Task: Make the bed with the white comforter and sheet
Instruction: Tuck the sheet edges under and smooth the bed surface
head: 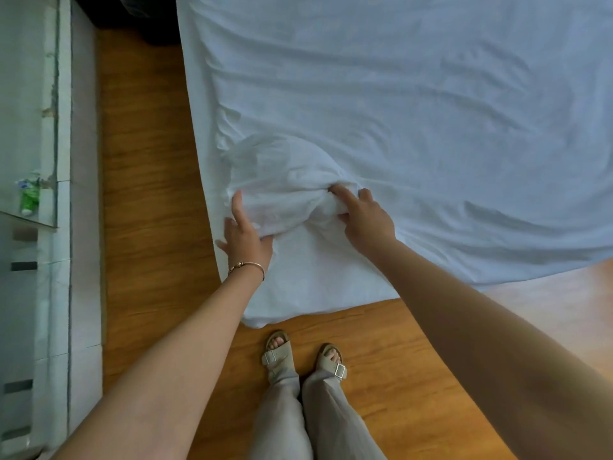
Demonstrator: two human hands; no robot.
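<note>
Standing at the corner of the bed, the person has both hands on a bunched-up lump of white sheet (365, 111) right at that corner. The left hand (243, 234) lies against the left side of the bunch with fingers pretty much straight, thumb tucked under a fold, so it's pressing rather than grabbing. There's a thin gold bracelet (248, 265) on that wrist. The right hand (363, 215) is on the right side of the lump with its fingers curled into the fabric, pinching a wad of it. The rest of the sheet is spread across the mattress, wrinkled, and hangs down over the near edge and the left side to the wooden floor (146, 161).

Down below you can see beige sandals (275, 355) and light trousers, feet just beside the bed's corner. Off to the left is a pale tiled ledge with a green tube (30, 199) sitting on a glass shelf, well apart from the bed.
</note>
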